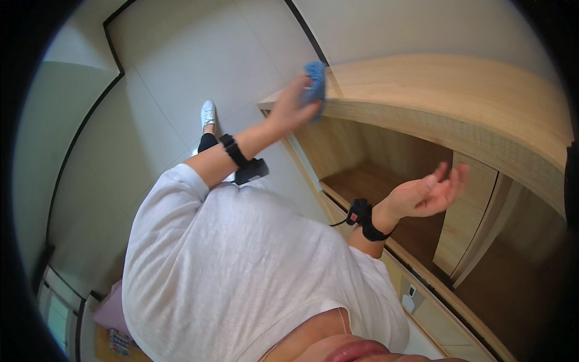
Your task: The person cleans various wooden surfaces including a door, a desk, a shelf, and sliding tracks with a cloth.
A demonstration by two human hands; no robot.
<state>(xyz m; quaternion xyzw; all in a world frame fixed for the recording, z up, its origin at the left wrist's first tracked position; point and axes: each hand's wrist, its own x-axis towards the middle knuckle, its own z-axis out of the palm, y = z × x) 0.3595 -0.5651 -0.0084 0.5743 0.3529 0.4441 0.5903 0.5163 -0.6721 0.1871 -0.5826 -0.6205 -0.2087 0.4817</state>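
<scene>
My left hand (294, 108) grips a crumpled blue cloth (315, 90), slightly blurred by motion. The cloth is at the far left end of a light wooden cabinet top (422, 84), by its front corner; whether it presses on the wood I cannot tell. My right hand (429, 192) holds nothing. Its fingers are loosely bent and apart, in front of the cabinet's open compartment (386, 148). Black straps with small devices sit on both wrists.
A pale wooden divider panel (467, 211) stands inside the cabinet, with a darker compartment (512, 283) beside it. Tiled floor (175, 66) spreads to the left, edged by dark skirting. A pink cushion-like item (111, 311) lies at lower left. My white shoe (208, 114) is on the floor.
</scene>
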